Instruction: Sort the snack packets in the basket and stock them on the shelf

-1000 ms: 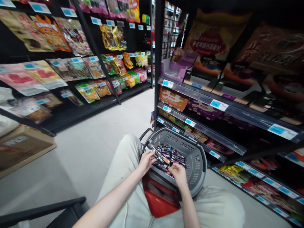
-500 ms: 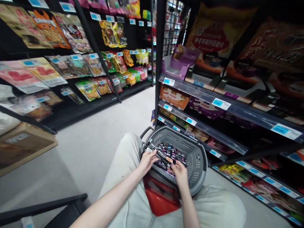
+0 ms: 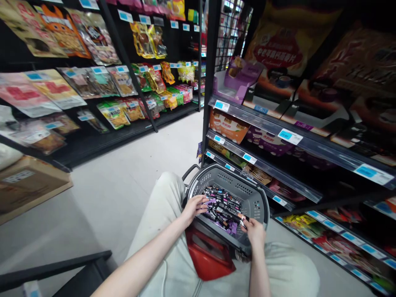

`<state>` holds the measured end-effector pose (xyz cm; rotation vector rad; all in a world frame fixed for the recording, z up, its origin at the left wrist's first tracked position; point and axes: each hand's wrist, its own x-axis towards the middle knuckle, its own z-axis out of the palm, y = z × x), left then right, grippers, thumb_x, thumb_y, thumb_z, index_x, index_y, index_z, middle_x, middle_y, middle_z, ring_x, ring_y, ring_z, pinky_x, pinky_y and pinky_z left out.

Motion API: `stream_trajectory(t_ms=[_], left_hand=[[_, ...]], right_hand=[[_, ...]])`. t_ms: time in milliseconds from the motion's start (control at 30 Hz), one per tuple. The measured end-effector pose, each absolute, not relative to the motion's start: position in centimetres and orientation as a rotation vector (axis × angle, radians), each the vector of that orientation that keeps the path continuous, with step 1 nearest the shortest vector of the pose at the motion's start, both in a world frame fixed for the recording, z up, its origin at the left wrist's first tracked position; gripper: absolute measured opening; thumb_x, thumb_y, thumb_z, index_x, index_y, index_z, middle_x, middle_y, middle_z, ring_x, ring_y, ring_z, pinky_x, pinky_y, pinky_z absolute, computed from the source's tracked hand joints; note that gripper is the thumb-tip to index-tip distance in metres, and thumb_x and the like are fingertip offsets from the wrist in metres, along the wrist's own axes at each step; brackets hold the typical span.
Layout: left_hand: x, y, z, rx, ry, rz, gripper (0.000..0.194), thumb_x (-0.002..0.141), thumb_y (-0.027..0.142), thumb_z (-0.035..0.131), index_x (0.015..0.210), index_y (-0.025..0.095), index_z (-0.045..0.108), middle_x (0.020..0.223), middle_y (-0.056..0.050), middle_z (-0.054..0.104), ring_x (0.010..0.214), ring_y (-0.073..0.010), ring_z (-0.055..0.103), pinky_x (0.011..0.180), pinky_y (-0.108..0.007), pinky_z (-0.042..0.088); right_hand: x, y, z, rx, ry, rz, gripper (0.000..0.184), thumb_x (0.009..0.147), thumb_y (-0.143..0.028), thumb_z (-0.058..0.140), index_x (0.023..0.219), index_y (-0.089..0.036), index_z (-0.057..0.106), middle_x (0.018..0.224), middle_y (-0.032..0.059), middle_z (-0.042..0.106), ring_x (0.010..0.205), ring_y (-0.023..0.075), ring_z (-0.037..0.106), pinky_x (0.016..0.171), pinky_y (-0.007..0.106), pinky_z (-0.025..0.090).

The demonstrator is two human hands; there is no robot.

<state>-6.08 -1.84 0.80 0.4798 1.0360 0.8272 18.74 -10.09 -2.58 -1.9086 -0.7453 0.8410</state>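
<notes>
Clock positions read from the centre of the basket (image 3: 255, 203).

Grip, right hand (image 3: 254, 233), about 4 o'clock: narrow, thumb and fingers closed on the orange-ended end of a dark stick packet (image 3: 234, 213), which slants up and left across the pile.

Grip, left hand (image 3: 194, 209), 9 o'clock: fingers loosely curled, small gap; a purple packet (image 3: 210, 201) lies at the fingertips. Whether it is pinched, cannot tell.

Container: grey, perforated walls, black handle (image 3: 189, 170) at 10 o'clock. It holds a loose pile of slim packets (image 3: 221, 197), mostly black with pink, silver and blue marks; purple ones (image 3: 232, 227) gather near 6 o'clock. Print too small to read.

Surroundings: basket sits between two pale-trousered legs, a red part (image 3: 210, 258) below it at 7 o'clock. Pale grey floor (image 3: 139, 165). Right-hand shelving (image 3: 262, 161), 1 to 3 o'clock, carries boxed and bagged goods; left-hand shelving (image 3: 102, 144), 10 to 11 o'clock, bagged snacks. Cardboard carton (image 3: 34, 187) at 9 o'clock.
</notes>
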Motion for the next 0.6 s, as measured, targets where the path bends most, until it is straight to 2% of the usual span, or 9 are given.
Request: stream_trajectory(t_ms=[200,267,333,400,533,600], left_hand=[[-5.2,-2.4,1.5,0.669,1.059,0.654,0.031,0.061,0.038,0.060,0.080,0.014,0.056,0.084,-0.009,0.063,0.055,-0.0113,0.056,0.051,-0.024,0.046],[-5.1,-2.5,1.4,0.676,1.088,0.635,0.032,0.056,0.040,0.062,0.075,0.014,0.056,0.070,-0.004,0.062,0.050,-0.0099,0.054,0.047,-0.022,0.043],[-5.0,-2.6,0.7,0.666,1.096,0.607,0.036,0.048,0.043,0.066,0.067,0.015,0.054,0.049,0.002,0.055,0.042,-0.0089,0.049,0.041,-0.019,0.039],[-4.8,-2.4,-0.4,0.655,1.075,0.603,0.042,0.042,0.050,0.066,0.060,0.015,0.051,0.035,0.007,0.044,0.033,-0.0072,0.041,0.035,-0.017,0.032],[-4.2,-2.0,-2.4,0.667,1.013,0.512,0.048,0.036,0.057,0.064,0.059,0.017,0.050,0.035,0.008,0.042,0.033,-0.0055,0.037,0.037,-0.016,0.030],[-3.9,-2.0,-2.6,0.782,0.980,0.487,0.050,0.038,0.063,0.059,0.053,0.017,0.045,0.033,0.007,0.041,0.031,-0.0056,0.034,0.036,-0.017,0.026]], right_hand=[[17.8,-9.4,-4.0,-2.127,-0.684,0.747,0.014,0.047,-0.024,0.061,0.039,-0.024,0.049,0.032,0.0001,0.050,0.038,0.0195,0.052,0.043,0.028,0.034],[18.5,-9.3,-3.0,-2.125,-0.703,0.651,0.008,0.048,-0.025,0.060,0.043,-0.024,0.054,0.037,0.0021,0.054,0.040,0.0197,0.053,0.044,0.029,0.034],[20.2,-8.8,-1.1,-2.090,-0.752,0.536,0.006,0.049,-0.029,0.060,0.049,-0.023,0.058,0.046,0.0033,0.059,0.044,0.0197,0.054,0.045,0.029,0.036],[23.2,-7.7,2.0,-2.042,-0.808,0.404,0.013,0.052,-0.033,0.057,0.055,-0.022,0.061,0.051,0.0031,0.062,0.048,0.0196,0.056,0.047,0.028,0.038],[31.6,-4.3,12.4,-2.010,-0.898,0.088,0.027,0.063,-0.037,0.048,0.076,-0.018,0.063,0.068,0.0045,0.065,0.062,0.0202,0.059,0.055,0.028,0.041],[35.8,-2.1,18.6,-2.232,-1.015,-0.314,0.030,0.069,-0.034,0.042,0.085,-0.017,0.061,0.076,0.0056,0.065,0.068,0.0199,0.059,0.061,0.028,0.041]])
